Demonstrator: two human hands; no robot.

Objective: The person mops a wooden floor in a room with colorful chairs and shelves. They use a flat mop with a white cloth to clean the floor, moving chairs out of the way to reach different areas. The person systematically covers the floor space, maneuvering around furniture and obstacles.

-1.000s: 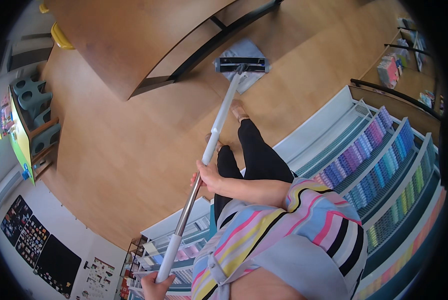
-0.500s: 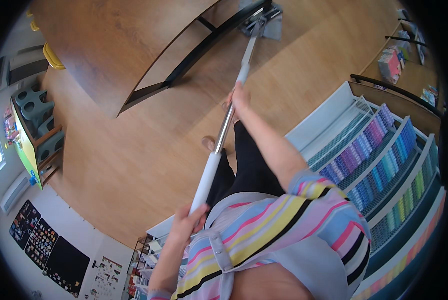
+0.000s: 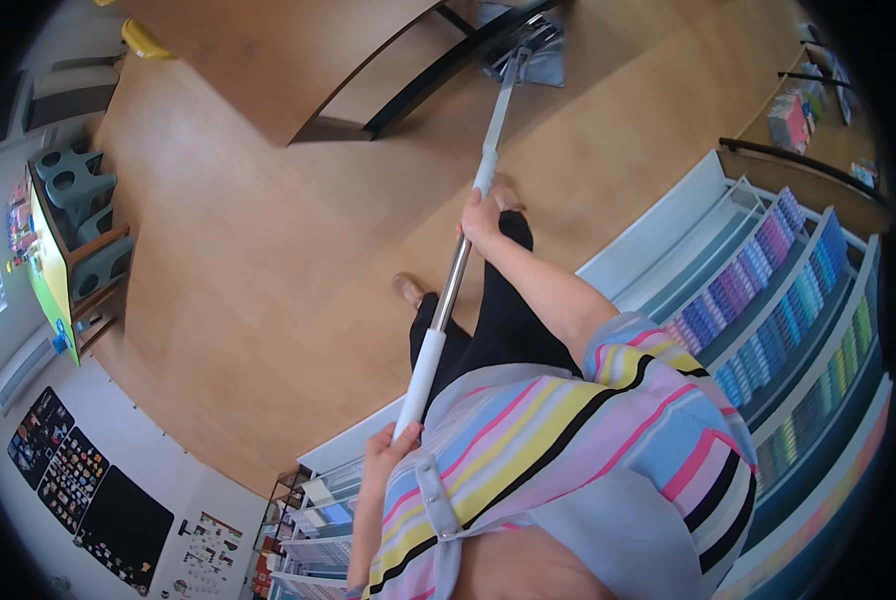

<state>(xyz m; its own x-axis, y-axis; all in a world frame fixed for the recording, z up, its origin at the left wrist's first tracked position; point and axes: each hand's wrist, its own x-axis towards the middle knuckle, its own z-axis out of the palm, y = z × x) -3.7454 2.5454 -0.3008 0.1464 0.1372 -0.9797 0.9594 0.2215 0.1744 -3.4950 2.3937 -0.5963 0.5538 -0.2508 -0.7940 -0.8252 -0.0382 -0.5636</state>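
A flat mop with a long white and silver handle slants away from my body. My left hand is wrapped round the handle's near white end, close to my striped shirt. Farther along, my right hand grips it near where the metal tube meets the far white section. The mop head, with a grey cloth, lies on the wooden floor beside the table's black leg frame, which partly hides it.
A wooden table stands ahead on the left. On the right, a tiered rack holds rows of coloured items, with a shelf unit beyond it. Grey-green stools sit by a low table on the left. My feet stand apart on the floor.
The table and its leg frame have shifted up and right in view. My feet are farther apart and more visible. Both hands keep their hold on the mop handle.
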